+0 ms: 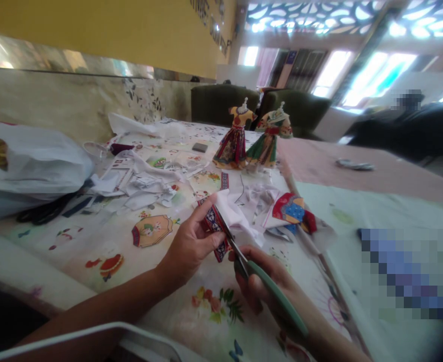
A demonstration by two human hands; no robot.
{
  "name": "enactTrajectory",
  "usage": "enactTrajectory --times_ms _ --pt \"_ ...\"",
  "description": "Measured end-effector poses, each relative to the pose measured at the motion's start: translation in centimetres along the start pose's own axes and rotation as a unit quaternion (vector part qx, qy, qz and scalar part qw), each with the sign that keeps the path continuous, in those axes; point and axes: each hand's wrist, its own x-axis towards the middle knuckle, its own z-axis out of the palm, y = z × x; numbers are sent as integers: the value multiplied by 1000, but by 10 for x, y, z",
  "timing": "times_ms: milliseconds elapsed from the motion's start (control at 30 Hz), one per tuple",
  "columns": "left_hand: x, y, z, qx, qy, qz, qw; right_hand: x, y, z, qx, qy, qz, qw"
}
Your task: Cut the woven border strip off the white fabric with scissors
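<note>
My left hand (195,240) pinches a strip of fabric (213,221) with a red, dark blue and white pattern, thumb on top. White material (232,213) shows along the strip's right side. Around the green handles of a pair of scissors (274,291) my right hand (262,274) is closed. The blades run up along the strip's right edge, close to the left thumb; whether they are fully together I cannot make out. To the left of my left hand, a peach cut-out piece (152,230) with a dark red edge lies flat on the floral tablecloth (138,281).
Two small dresses on stands (233,136) are upright at the back. White scraps (142,186) and a white plastic bag (33,166) lie to the left. Colourful fabric pieces (289,207) sit right of my hands. Green armchairs (221,108) stand behind. A person (406,120) is at far right.
</note>
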Motion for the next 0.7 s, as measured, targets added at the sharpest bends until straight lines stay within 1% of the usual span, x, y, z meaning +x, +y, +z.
enactTrajectory --times_ms 133,300,433,567,700 --pt "-1 1 0 6 1 -6 1000 0 2 1 1 8 -6 1000" --pt "-2 3 0 7 10 -8 1000 -1 1 3 1 15 4 1000" --pt "1 4 -1 23 36 -26 999 -1 1 2 1 20 14 1000" --pt "5 3 -2 7 64 -18 998 0 0 1 -2 22 26 999" --pt "5 3 -2 5 59 -13 998 0 -2 1 -23 16 23 999"
